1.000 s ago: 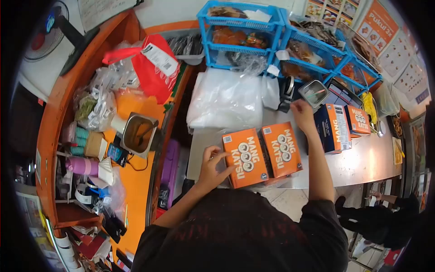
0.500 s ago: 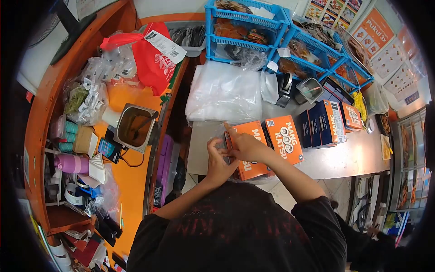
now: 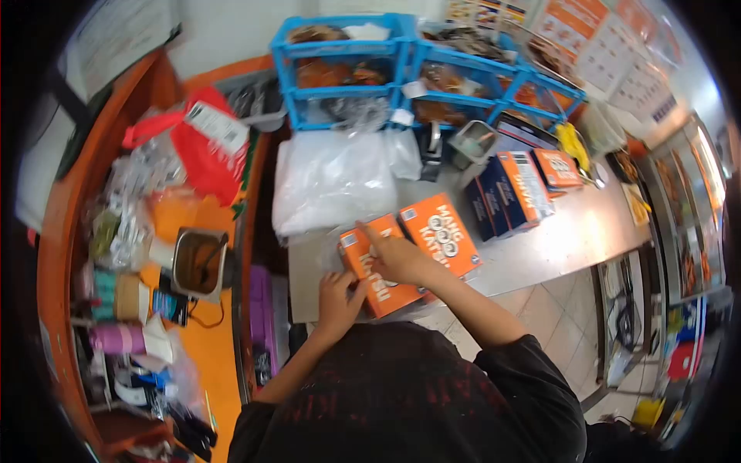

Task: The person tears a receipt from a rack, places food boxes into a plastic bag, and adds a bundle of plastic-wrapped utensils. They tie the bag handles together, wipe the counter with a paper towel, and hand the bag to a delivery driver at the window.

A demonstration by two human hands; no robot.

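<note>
Two orange printed boxes stand side by side on the metal counter in front of me, the left box [image 3: 380, 299] and the right box [image 3: 441, 231]. Thin clear plastic shows around their edges. My right hand [image 3: 397, 256] lies across the top of the left box. Its index finger is stretched toward the far left corner; the other fingers are partly hidden. At the left box's near left side is my left hand [image 3: 340, 299], its fingers curled and the thumb close to the box edge. What lies between those fingers is hidden.
Clear plastic bags [image 3: 332, 181] are stacked behind the boxes. More boxes [image 3: 513, 193] stand to the right, near a metal container [image 3: 472, 143]. Blue baskets [image 3: 343, 92] line the back. An orange shelf [image 3: 208, 363] holds a metal pan [image 3: 198, 264] and a red bag [image 3: 208, 147].
The view has shifted, so the counter items sit further left. My left hand has moved back toward me along the left box's side. My right hand stays over the left box.
</note>
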